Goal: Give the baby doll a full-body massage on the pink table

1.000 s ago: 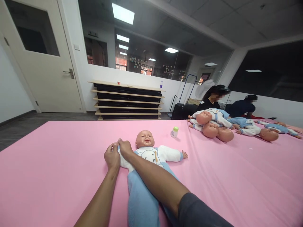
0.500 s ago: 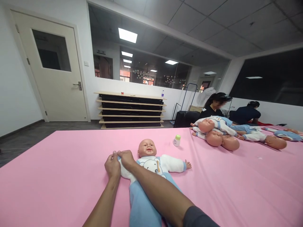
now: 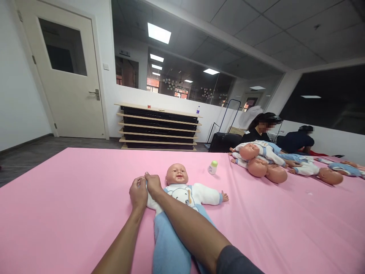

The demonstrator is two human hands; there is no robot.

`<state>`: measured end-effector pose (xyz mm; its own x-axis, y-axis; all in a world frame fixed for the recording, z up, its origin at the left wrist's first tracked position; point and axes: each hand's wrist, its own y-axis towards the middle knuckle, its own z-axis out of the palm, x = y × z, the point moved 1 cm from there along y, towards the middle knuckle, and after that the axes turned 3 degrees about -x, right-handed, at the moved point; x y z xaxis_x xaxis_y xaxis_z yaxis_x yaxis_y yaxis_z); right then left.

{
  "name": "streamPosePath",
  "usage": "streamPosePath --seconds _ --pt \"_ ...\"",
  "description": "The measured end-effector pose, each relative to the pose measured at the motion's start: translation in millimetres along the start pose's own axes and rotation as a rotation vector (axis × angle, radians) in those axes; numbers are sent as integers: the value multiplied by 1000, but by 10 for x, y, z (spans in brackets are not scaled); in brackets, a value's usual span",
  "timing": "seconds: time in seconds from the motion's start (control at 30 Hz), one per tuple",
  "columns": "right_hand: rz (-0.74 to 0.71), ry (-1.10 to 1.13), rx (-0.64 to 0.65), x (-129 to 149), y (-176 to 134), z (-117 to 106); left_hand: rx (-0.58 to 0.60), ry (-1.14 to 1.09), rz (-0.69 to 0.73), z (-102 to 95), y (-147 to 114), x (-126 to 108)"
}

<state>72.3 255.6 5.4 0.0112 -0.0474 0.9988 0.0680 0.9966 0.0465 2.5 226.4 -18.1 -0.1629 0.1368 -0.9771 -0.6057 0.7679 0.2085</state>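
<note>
A baby doll (image 3: 177,174) in a white top with a bear print and light blue trousers lies on its back, head away from me. My left hand (image 3: 139,192) is closed around the end of the doll's outstretched arm on the left, whose hand is hidden. Right beside it, my right hand (image 3: 154,185) crosses over the doll's body and grips the same arm's sleeve (image 3: 151,202) near the blue cuff. The two hands touch. On the opposite side, the doll's other arm (image 3: 209,194) lies stretched out. Past it stands a small white bottle (image 3: 212,168) with a green cap.
A pink cloth (image 3: 71,198) covers the table. Several more dolls (image 3: 258,166) lie heaped at the right. Two people (image 3: 261,127) sit behind them. Against the far wall stand stacked boards (image 3: 158,127), a black case (image 3: 224,141) and a trolley handle (image 3: 234,101).
Both hands have shifted slightly up and to the right in the picture, still on the doll's arm. The view has tilted a little. The doll's pose looks unchanged.
</note>
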Motion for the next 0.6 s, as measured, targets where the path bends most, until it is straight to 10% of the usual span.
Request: streamPosePath --seconds 0.6 --pt "-16 71 50 -43 7 5 6 -10 -22 -15 26 19"
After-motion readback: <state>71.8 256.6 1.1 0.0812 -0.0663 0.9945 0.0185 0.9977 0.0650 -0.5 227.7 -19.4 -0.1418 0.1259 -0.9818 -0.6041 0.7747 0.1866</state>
